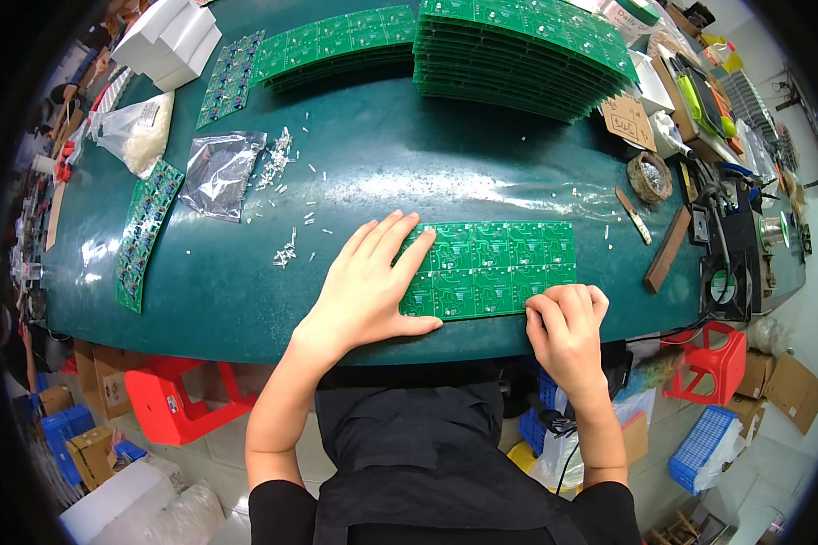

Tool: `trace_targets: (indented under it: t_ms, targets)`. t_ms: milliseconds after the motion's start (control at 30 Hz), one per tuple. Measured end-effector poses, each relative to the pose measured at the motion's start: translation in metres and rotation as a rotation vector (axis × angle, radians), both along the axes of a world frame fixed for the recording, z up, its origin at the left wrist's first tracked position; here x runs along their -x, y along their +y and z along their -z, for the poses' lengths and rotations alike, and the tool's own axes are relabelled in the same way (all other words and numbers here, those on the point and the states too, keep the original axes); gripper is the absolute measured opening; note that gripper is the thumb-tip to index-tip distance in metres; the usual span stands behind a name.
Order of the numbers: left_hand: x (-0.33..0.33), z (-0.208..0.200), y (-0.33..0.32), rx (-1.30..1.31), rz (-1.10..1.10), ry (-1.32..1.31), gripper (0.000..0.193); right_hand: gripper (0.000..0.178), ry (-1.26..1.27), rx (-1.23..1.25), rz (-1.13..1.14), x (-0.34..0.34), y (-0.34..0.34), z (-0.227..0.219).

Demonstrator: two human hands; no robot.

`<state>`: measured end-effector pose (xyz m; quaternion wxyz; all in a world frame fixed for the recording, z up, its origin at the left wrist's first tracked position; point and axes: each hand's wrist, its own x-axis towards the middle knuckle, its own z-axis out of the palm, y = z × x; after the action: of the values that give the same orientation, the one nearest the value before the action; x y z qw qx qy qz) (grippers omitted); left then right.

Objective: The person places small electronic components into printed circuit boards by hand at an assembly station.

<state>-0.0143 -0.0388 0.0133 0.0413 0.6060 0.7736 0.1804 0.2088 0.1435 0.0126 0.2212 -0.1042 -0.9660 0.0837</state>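
Observation:
A green circuit board panel (491, 259) lies flat on the table before me, divided into rows of small identical boards. My left hand (368, 282) rests over its left end, fingers spread and thumb along the near edge. At the panel's near right corner, my right hand (568, 327) is closed in a pinch, its fingertips touching or just above the board. Whatever is between those fingertips is too small or hidden to make out. Small white parts (277, 159) lie scattered to the left, beside a clear plastic bag (223, 177).
Stacked green panels (518, 54) stand at the back, with a lower stack (336, 45) beside them. Populated boards (150, 236) and a bag of white pieces (141, 132) lie left. A knife (633, 215), brown bar (668, 250) and round container (650, 175) are right.

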Motion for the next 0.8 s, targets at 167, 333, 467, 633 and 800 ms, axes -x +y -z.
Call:
trace_targets:
  t_ms: [167,333,467,633,800]
  targets:
    - [0.000,-0.001,0.001,-0.005,-0.002,0.008,0.093,0.020,0.022,0.033,0.036,-0.001,-0.001,0.001]
    - [0.000,-0.001,0.001,-0.009,-0.003,0.006,0.092,0.019,0.016,0.042,0.020,-0.001,0.000,0.002]
    - [0.000,-0.001,0.000,-0.002,-0.005,0.005,0.092,0.018,-0.001,0.037,0.068,0.000,-0.005,-0.002]
    - [0.000,0.000,-0.001,-0.007,-0.005,0.008,0.091,0.017,-0.030,-0.034,0.089,0.003,-0.010,0.001]
    - [-0.002,0.000,-0.001,-0.008,0.008,0.022,0.093,0.019,-0.032,0.002,0.068,-0.002,-0.002,-0.004]
